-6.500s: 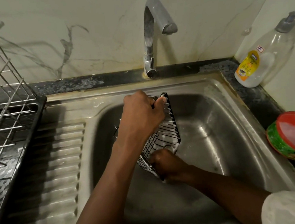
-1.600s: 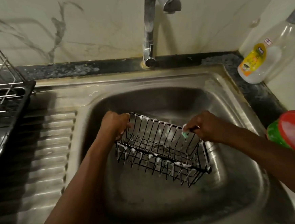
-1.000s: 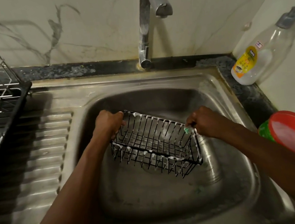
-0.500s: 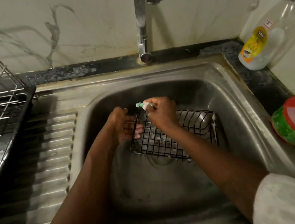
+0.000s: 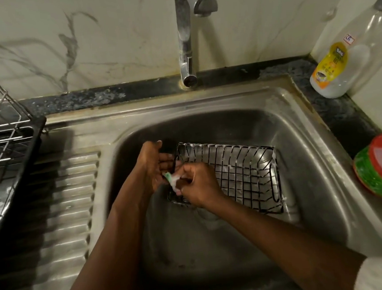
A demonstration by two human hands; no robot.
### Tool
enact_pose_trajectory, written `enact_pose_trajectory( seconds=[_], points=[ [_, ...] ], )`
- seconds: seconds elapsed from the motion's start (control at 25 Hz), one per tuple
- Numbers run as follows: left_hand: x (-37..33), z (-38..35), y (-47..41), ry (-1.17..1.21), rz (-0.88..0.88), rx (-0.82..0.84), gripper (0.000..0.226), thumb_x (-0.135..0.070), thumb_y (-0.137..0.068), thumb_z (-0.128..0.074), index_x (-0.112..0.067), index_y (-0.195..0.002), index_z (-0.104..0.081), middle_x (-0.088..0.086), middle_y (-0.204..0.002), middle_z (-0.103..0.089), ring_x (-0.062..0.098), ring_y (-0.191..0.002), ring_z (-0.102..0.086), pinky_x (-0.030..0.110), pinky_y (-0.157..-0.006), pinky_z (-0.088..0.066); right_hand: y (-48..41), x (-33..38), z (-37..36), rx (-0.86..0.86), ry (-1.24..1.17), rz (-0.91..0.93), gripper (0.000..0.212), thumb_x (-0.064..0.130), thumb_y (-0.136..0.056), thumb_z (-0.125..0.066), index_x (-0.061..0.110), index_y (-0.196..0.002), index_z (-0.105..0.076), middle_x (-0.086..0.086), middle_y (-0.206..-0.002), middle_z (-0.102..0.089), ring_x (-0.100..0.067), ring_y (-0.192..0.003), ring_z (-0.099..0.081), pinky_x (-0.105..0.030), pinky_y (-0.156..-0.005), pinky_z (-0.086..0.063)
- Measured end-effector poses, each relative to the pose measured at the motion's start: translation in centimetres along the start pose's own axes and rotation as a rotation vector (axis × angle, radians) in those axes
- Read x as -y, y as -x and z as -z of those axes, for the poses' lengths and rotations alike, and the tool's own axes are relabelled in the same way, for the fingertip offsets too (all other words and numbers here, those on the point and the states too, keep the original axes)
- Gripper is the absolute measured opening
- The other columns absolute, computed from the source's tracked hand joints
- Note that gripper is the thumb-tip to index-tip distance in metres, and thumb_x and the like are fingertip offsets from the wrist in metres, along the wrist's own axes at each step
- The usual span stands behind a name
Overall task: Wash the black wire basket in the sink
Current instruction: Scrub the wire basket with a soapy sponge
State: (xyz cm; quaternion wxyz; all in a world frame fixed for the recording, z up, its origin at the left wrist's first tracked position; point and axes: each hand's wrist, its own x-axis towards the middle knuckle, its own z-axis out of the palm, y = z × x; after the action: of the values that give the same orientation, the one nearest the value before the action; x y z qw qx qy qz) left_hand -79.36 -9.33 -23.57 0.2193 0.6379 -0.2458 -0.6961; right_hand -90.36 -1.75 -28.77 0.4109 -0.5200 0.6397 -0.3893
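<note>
The right grip (image 5: 200, 187) pinches a soapy scrubber (image 5: 171, 180) beside the open left grip (image 5: 152, 168); the black wire basket (image 5: 233, 175) lies just right.

one basket (image 5: 233, 171), one sponge (image 5: 171, 179), two hands (image 5: 153, 168) (image 5: 200, 185), one bottle (image 5: 348, 63)

Soapy black wire basket (image 5: 238, 175) lies flat in the sink (image 5: 296, 104) basin. Left hand (image 5: 152, 168), fingers fairly straight, is just beside the basket's left end. Right hand (image 5: 199, 187) pinches a foamy green scrub pad (image 5: 169, 177) there. Faucet (image 5: 185, 42) far, soap bottle (image 5: 348, 59) far right, dish rack (image 5: 2, 146) left.
</note>
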Motion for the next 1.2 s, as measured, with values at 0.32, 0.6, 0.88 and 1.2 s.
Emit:
enact_pose_trajectory(
  seconds=[0.32, 0.6, 0.88, 1.2],
  points=[
    [0.3, -0.6, -0.4, -0.023, -0.024, 0.012, 0.063, -0.051, -0.099, -0.037, 0.003, -0.124, -0.058, 0.016, -0.106, -0.067, 0.03, -0.089, -0.063, 0.041, -0.08, -0.05, -4.4, -0.2, -0.4, -0.238, 0.052, -0.147, 0.018, 0.006, -0.082, -0.066, 0.024, -0.081, -0.067, 0.0, -0.086, -0.072, -0.018, -0.083, -0.068, -0.034, -0.074, -0.06],
    [0.3, -1.2, -0.4, -0.05, -0.017, 0.023, 0.059, -0.053, -0.1, -0.037, -0.001, -0.112, -0.063, 0.012, -0.08, -0.068, 0.025, -0.074, -0.061, 0.034, -0.07, -0.049, -2.3, 0.2, 0.3, -0.166, 0.029, -0.185, 0.012, 0.006, -0.079, -0.074, 0.018, -0.083, -0.076, 0.004, -0.083, -0.074, -0.015, -0.078, -0.071, -0.037, -0.072, -0.061],
    [0.6, -0.9, -1.5, -0.054, -0.024, 0.021, 0.055, -0.058, -0.095, -0.042, -0.006, -0.092, -0.061, 0.011, -0.086, -0.058, 0.024, -0.077, -0.053, 0.036, -0.074, -0.043, -3.2, 0.9, -0.7, -0.215, 0.046, -0.254, 0.01, 0.008, -0.081, -0.074, 0.017, -0.085, -0.075, 0.002, -0.09, -0.073, -0.006, -0.076, -0.062, -0.015, -0.074, -0.054],
    [1.2, -0.9, -2.6, -0.228, -0.186, -0.122, 0.018, -0.025, -0.085, -0.063, -0.013, -0.094, -0.073, 0.009, -0.09, -0.07, 0.028, -0.088, -0.067, 0.041, -0.084, -0.057, 0.5, -0.5, 1.6, 0.181, 0.18, -0.175, 0.013, 0.004, -0.08, -0.078, 0.01, -0.091, -0.079, 0.001, -0.093, -0.076, -0.007, -0.083, -0.066, -0.02, -0.075, -0.053]
  ],
)
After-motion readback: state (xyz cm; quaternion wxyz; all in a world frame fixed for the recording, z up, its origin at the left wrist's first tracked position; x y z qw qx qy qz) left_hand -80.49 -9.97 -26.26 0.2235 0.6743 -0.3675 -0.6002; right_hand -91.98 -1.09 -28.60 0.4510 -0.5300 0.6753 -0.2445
